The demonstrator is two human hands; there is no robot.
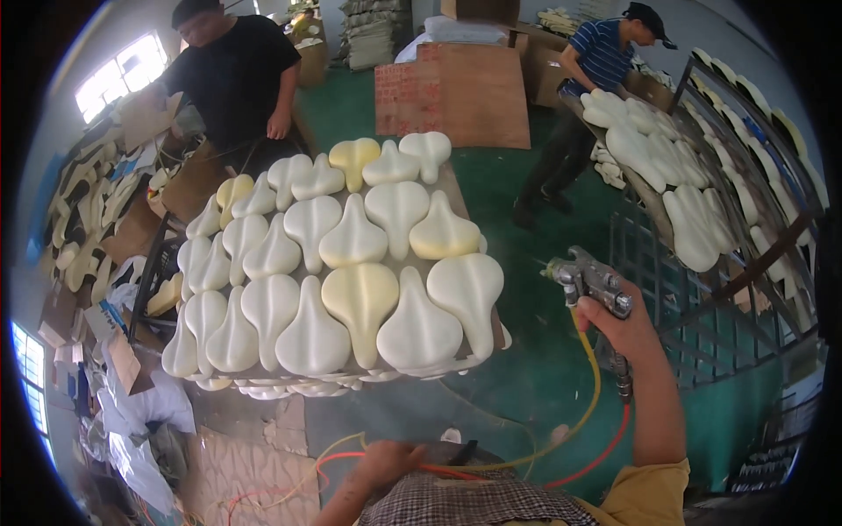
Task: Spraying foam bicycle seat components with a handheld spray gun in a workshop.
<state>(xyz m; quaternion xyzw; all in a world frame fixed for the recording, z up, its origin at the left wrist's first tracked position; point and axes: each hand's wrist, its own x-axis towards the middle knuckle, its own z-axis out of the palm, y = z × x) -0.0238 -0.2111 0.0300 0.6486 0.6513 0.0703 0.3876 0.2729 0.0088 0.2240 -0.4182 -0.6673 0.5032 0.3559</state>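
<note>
One spray gun (599,284), probably rigid and weighty, right of the desk (455,196), suits holding below its body, where the right hand (624,321) grips; left hand (392,462) closure cannot be told.

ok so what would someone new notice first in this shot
Probably the rows of pale saddle-shaped pieces across the middle, a few yellower than the rest. Next, the metal spray gun gripped in the person's right hand, to the right of them, with a yellow hose and a red hose running below it. Beyond, a co-worker in black stands upper left and a co-worker in stripes upper right.
</note>
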